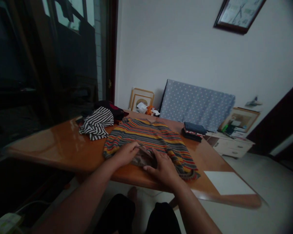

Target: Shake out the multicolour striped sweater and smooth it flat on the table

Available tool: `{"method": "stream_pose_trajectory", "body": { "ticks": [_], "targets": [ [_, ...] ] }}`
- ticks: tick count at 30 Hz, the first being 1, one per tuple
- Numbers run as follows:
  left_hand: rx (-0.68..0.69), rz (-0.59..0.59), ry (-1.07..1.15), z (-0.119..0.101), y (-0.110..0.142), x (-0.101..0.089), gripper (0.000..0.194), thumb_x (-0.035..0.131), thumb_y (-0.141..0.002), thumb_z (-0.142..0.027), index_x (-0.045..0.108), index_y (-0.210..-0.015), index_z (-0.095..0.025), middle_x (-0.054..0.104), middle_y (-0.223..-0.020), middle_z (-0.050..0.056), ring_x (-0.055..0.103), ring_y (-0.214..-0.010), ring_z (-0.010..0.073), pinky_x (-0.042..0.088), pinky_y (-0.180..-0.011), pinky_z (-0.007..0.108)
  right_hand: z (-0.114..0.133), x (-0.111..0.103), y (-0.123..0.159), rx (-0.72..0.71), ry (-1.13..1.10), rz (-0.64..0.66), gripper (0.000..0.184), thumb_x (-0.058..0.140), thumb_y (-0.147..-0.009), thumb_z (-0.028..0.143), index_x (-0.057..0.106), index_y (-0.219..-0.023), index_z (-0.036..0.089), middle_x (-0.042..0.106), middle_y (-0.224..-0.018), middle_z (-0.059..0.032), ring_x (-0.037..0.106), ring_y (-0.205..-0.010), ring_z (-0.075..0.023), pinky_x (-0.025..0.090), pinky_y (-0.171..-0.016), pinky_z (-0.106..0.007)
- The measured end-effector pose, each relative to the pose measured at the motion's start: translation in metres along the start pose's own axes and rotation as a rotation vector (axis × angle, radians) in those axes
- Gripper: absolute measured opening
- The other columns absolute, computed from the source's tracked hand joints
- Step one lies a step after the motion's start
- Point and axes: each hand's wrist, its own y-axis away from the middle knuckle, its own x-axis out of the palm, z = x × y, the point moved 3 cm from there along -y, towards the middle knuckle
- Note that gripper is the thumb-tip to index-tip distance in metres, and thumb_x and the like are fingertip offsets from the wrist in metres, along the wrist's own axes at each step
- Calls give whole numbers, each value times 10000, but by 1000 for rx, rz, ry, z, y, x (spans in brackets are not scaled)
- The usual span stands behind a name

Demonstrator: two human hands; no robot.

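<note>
A sweater [146, 131] with grey, red and yellow stripes lies spread on the wooden table [65, 139]. At its near edge, my left hand [125, 154] is closed with thumb and fingers pinching the hem. The fabric there is lifted, and its brownish inner side [144, 157] shows between my hands. My right hand [164, 166] rests on the sweater just right of this opening, its fingers stretched out over the cloth and its thumb apart. The tips of some left fingers are hidden by the fabric.
Black-and-white striped cloth [97, 123] and dark clothes [114, 110] lie heaped at the left. A folded stack of clothes [194, 130] sits at the right. Nearer the right corner is a white sheet [229, 183]. A dotted blue-grey cloth [195, 104] stands behind the table.
</note>
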Motion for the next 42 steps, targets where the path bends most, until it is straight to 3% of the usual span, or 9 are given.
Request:
{"method": "stream_pose_trajectory", "body": {
  "ticks": [3,6,10,16,22,25,29,36,42],
  "targets": [
    [-7,20,135,18,-16,2,221,467,-914,-354,628,-849,-218,666,-901,26,618,-893,205,484,-838,309,-14,7,-24,99,25,22,591,672,-842,402,559,-1399,240,701,-1210,-113,635,-1107,-307,446,-947,-402],
    [-45,27,184,34,-24,7,281,474,-920,-440,632,-839,-222,675,-903,26,624,-903,214,490,-857,315,-38,12,-47,162,-160,30,258,531,-868,286,711,-1043,227,736,-935,-48,664,-884,-224,474,-822,-325],
    [-106,9,206,44,-26,15,306,489,-920,-480,649,-875,-223,695,-912,28,629,-897,215,492,-849,315,-67,16,-59,256,-490,5,229,520,-847,397,663,-807,222,671,-736,-1,609,-715,-179,482,-691,-277],
    [-90,4,117,36,-20,23,376,470,-942,-516,683,-903,-209,688,-857,24,624,-822,201,474,-784,301,-75,18,-51,288,-692,34,276,562,-850,486,658,-862,228,710,-835,-6,632,-779,-191,514,-745,-293],
    [-87,72,101,34,-12,27,299,689,-800,-494,733,-913,-221,698,-840,30,626,-788,210,443,-671,273,-67,14,-46,299,-777,93,305,547,-893,499,693,-980,246,742,-976,-15,671,-889,-211,541,-803,-318],
    [-98,72,136,36,-14,26,218,642,-813,-405,713,-776,-203,660,-771,24,610,-759,197,438,-646,264,-58,10,-43,251,-739,151,306,598,-873,504,696,-1027,258,740,-1032,-8,673,-946,-214,539,-821,-309],
    [-163,95,282,37,-17,26,164,581,-786,-286,703,-828,-184,660,-788,11,617,-750,186,453,-626,253,-52,8,-41,209,-686,205,332,712,-792,460,704,-1050,252,738,-1007,6,671,-925,-215,531,-808,-302],
    [-193,119,297,34,-15,25,131,541,-766,-232,663,-775,-186,668,-799,12,624,-760,187,467,-644,257,-58,15,-41,237,-798,282,298,654,-838,458,730,-1056,270,750,-1060,3,686,-987,-229,528,-903,-339],
    [-167,110,282,33,-16,20,157,495,-773,-216,651,-783,-200,664,-800,4,611,-770,186,471,-687,272,-61,12,-37,255,-718,270,317,629,-858,497,725,-1048,262,750,-1077,-3,685,-1003,-234,539,-888,-332]
  ]
}}
